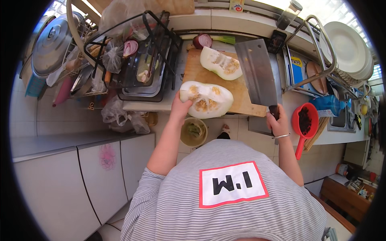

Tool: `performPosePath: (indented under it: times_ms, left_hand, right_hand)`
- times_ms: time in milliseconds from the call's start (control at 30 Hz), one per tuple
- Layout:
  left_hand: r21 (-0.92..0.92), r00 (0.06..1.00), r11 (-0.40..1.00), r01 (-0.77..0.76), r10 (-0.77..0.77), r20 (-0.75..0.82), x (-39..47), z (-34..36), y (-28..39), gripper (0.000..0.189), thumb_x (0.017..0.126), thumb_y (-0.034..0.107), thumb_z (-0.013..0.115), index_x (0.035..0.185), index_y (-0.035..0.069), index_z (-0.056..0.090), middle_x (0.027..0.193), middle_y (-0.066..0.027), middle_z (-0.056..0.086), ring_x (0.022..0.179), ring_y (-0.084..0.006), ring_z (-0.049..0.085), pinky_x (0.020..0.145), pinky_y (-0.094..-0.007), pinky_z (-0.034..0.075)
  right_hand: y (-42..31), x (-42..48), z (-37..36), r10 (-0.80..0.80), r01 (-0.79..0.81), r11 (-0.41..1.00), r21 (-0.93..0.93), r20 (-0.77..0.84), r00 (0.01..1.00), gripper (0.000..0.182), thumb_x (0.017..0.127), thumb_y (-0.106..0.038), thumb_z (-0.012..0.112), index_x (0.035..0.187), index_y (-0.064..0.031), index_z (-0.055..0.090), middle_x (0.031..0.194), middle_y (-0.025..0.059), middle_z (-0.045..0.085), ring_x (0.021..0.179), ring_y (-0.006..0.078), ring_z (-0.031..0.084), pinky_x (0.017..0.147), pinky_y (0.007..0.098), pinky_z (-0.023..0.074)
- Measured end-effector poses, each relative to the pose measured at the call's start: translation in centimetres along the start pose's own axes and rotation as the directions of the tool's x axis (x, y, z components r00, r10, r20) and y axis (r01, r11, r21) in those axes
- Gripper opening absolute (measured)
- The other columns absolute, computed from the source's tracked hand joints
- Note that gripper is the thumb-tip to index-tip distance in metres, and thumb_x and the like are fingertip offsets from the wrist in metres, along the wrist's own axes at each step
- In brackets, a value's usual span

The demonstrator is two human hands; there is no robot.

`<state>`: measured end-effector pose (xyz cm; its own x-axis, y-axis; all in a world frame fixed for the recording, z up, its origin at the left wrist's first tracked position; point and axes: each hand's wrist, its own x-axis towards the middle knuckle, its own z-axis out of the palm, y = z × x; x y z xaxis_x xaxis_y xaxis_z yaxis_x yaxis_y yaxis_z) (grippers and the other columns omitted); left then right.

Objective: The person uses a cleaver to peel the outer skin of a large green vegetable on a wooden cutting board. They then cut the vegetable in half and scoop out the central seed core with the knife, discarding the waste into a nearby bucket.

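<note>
My left hand (180, 105) grips the left end of a cut piece of pale winter melon (211, 110), whose seedy inner face is turned up; it is at the front edge of a wooden cutting board (196, 64). Behind it on the board lies a second melon piece (221, 76), also with seeds showing. In my right hand (279, 122) is the dark handle of a broad metal cleaver (257, 75). Its blade points away from me over the right side of the board, apart from the held melon piece.
Behind the board lie a cut red onion (202, 41) and a green onion stalk (223, 39). A black rack (159, 51) stands left. A red strainer (313, 123) with dark pieces and a dish rack (319, 75) are right. Below the counter edge stands a bin (184, 140) with scraps.
</note>
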<state>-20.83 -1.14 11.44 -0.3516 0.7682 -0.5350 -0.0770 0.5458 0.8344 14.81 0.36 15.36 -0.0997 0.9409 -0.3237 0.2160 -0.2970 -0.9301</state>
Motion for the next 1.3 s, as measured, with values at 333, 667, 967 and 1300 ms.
performPosePath:
  times_ms: [333,667,967,1300]
  left_hand:
    - [-0.237,0.995,0.967,0.089,-0.096,-0.020,1.3,-0.8,-0.2,0.056,0.073,-0.006,0.054,0.128,0.002,0.044,0.118,-0.0114,0.056,0.106,-0.0218,0.056,0.090,-0.0326,0.045]
    - [0.208,0.985,0.971,-0.118,0.087,0.152,6.6,-1.4,3.7,0.060,0.070,-0.004,0.057,0.129,0.004,0.048,0.115,-0.0102,0.059,0.105,-0.0197,0.056,0.089,-0.0296,0.043]
    - [0.829,0.736,0.381,-0.409,0.675,0.053,3.1,-0.9,2.6,0.057,0.074,0.012,0.068,0.126,0.004,0.048,0.116,-0.0155,0.054,0.107,-0.0351,0.050,0.094,-0.0412,0.040]
    - [0.818,0.681,0.132,-0.560,0.636,0.364,-4.9,7.2,2.5,0.072,0.059,0.023,0.082,0.121,0.007,0.049,0.112,-0.0105,0.052,0.106,-0.0296,0.048,0.091,-0.0425,0.037]
  right_hand:
    - [1.9,-3.0,-0.2,0.132,-0.126,0.989,0.080,-0.069,0.989,0.022,0.084,-0.004,0.058,0.103,-0.0024,0.050,0.059,-0.0011,0.046,0.041,0.0073,0.042,0.038,0.0231,0.0327]
    - [2.4,-3.1,1.0,0.110,-0.108,0.993,0.045,-0.037,0.993,0.025,0.082,-0.005,0.061,0.105,-0.0034,0.053,0.063,-0.0015,0.049,0.045,0.0062,0.044,0.040,0.0228,0.0355]
    - [3.4,-3.6,1.3,0.092,-0.092,0.996,-0.012,-0.009,0.996,0.024,0.081,-0.009,0.062,0.102,-0.0028,0.053,0.063,0.0016,0.053,0.047,0.0082,0.049,0.042,0.0249,0.0400]
    - [3.7,-3.3,2.1,0.073,-0.073,0.997,-0.039,0.012,0.997,0.028,0.080,-0.011,0.063,0.105,-0.0022,0.053,0.064,0.0031,0.055,0.047,0.0101,0.050,0.044,0.0261,0.0417]
